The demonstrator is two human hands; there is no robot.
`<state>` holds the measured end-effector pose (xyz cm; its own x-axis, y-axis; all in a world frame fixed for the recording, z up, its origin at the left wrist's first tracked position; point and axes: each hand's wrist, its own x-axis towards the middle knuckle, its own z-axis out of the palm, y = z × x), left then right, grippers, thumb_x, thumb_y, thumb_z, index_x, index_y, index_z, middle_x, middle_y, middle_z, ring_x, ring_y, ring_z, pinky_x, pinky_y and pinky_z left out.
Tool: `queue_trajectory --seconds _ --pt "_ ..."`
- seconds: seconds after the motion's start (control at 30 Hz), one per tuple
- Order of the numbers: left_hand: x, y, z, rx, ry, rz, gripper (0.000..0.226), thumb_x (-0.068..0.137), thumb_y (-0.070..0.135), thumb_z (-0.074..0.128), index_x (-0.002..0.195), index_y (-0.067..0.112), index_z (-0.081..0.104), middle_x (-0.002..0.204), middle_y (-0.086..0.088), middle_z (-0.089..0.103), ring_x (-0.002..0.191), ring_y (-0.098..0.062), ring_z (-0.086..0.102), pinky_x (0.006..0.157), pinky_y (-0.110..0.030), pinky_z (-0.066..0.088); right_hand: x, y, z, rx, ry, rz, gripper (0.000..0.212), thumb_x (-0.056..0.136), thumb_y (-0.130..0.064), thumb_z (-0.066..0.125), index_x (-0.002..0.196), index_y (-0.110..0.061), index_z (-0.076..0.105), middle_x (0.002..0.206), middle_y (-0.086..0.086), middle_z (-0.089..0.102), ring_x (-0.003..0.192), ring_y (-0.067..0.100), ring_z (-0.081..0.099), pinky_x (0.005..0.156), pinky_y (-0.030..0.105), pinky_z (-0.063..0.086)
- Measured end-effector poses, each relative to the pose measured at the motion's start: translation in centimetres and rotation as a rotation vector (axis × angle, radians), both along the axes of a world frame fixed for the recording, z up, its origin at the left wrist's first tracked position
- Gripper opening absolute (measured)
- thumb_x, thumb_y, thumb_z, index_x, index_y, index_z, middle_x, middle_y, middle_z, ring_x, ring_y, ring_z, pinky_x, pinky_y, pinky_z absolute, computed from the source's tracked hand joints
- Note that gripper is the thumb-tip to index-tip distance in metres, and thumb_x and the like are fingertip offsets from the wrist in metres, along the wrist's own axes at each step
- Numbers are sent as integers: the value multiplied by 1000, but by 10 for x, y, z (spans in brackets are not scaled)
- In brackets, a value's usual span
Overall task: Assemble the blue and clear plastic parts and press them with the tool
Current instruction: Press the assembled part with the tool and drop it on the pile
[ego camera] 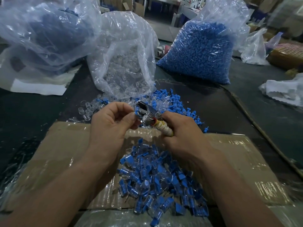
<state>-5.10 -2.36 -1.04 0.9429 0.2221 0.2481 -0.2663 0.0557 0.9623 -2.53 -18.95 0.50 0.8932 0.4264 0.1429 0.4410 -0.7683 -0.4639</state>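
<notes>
Head view: left hand (111, 122) grip is closed to a pinch, thumb and forefinger on a blue part (136, 112) sitting at the metal head of the tool (147, 116). Right hand (182, 133) grip is wrapped tight round the tool's tape-wound handle, with the head pointing up-left toward the left fingertips. Both are held in the air over the far edge of the cardboard sheet (57, 153).

The assembled pieces (160, 181) are piled on the cardboard between the forearms, spilling to its near edge. Loose blue parts (173, 99) and loose clear parts (88, 110) are scattered on the desk (246, 104) just beyond the hands, at the mouth of the open bag of clear parts (124, 63). The full bag of blue parts (200, 51) is well behind, to the right. Open desk surface shows right of the right hand, and plain cardboard left of the left forearm.
</notes>
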Motion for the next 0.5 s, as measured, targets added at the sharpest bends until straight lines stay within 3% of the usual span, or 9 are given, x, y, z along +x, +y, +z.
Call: queue_trajectory --seconds 0.17,0.5 --pt "-2 -2 3 27 7 6 19 80 -9 57 76 10 59 68 -3 61 56 -3 59 56 -12 49 -1 1 1 19 10 -13 15 73 -21 60 77 -26 47 73 -9 52 71 14 50 65 35 44" --pt "-4 2 4 71 19 22 20 81 -6 58 75 14 59 64 4 62 57 -3 60 57 -12 49 -1 4 -2 5 -70 -40 13 72 -17 61 76 -22 50 70 -7 53 67 15 50 62 32 44"
